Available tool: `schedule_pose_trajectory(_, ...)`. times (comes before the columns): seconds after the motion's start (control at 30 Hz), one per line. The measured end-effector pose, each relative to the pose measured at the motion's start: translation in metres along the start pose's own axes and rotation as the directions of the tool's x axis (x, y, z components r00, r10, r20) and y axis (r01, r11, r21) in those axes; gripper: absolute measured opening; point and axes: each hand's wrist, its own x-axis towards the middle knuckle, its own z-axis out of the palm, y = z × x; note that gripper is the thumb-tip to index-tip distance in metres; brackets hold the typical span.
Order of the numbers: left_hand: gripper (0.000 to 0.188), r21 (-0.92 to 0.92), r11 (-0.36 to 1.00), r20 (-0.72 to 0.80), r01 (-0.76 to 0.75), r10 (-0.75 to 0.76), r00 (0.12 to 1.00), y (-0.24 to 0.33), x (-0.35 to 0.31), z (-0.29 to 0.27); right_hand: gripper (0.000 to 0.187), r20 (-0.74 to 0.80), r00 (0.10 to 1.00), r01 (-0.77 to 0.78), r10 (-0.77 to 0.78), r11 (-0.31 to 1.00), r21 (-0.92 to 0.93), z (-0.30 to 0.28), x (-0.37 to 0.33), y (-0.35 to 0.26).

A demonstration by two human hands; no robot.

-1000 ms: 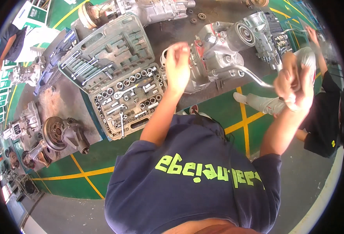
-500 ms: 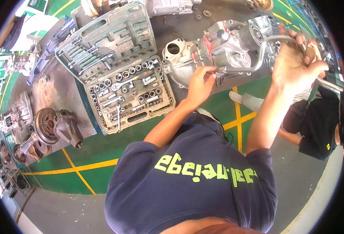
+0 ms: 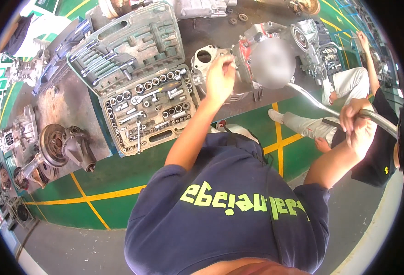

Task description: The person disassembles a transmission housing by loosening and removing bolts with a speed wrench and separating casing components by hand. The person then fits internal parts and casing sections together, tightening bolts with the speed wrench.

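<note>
My right hand (image 3: 357, 123) is closed round a bent metal speed brace (image 3: 314, 100), whose shaft runs down from a blurred patch to the right rim. My left hand (image 3: 220, 78) is over the pale metal housing at the left end of a gearbox (image 3: 244, 59). Its fingers are curled together; whatever they may hold is too small to make out. A round blurred patch hides the gearbox's middle and the brace's far end. Left of my left hand lies an open socket set case (image 3: 195, 107), with sockets, a ratchet (image 3: 142, 97) and combination wrenches (image 3: 108, 64) in it.
On the bench to the left are a brake disc (image 3: 53, 144) and a differential housing (image 3: 79, 151). Another gearbox part (image 3: 305, 43) stands at the right. A co-worker in a dark top and pale trousers (image 3: 355, 85) crouches at the right, one arm raised.
My right hand has moved down and closed round the speed brace, which has swung lower. My left hand has left the brace's tip and shifted left and up over the housing. The co-worker has come further into view.
</note>
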Motion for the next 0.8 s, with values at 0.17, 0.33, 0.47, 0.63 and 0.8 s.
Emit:
schedule_pose_trajectory(0.17, 0.025, 0.243, 0.962, 0.022, -0.123, 0.121, 0.992, 0.005, 0.057, 0.030, 0.043, -0.354, 0.921, 0.205, -0.162, 0.975, 0.088, 0.012, -0.018, 0.008)
schedule_pose_trajectory(0.33, 0.017, 0.375, 0.899, 0.068, -0.227, 0.217, 0.974, 0.002, 0.069, 0.039, 0.054, -0.521, 0.847, 0.279, -0.100, 0.919, 0.277, 0.018, -0.014, -0.023)
schedule_pose_trajectory(0.47, 0.011, 0.395, 0.889, 0.046, -0.234, 0.235, 0.971, 0.004, 0.071, 0.039, 0.051, -0.522, 0.845, 0.330, -0.118, 0.883, 0.334, 0.017, -0.025, -0.025)
schedule_pose_trajectory(0.63, 0.011, 0.384, 0.881, 0.109, -0.277, 0.255, 0.961, -0.002, 0.077, 0.041, 0.053, -0.612, 0.778, 0.294, -0.140, 0.943, 0.159, 0.006, -0.062, -0.014)
schedule_pose_trajectory(0.8, 0.013, 0.378, 0.882, 0.098, -0.282, 0.265, 0.959, -0.004, 0.072, 0.044, 0.049, -0.693, 0.713, 0.271, -0.105, 0.953, 0.134, -0.024, -0.101, -0.015)
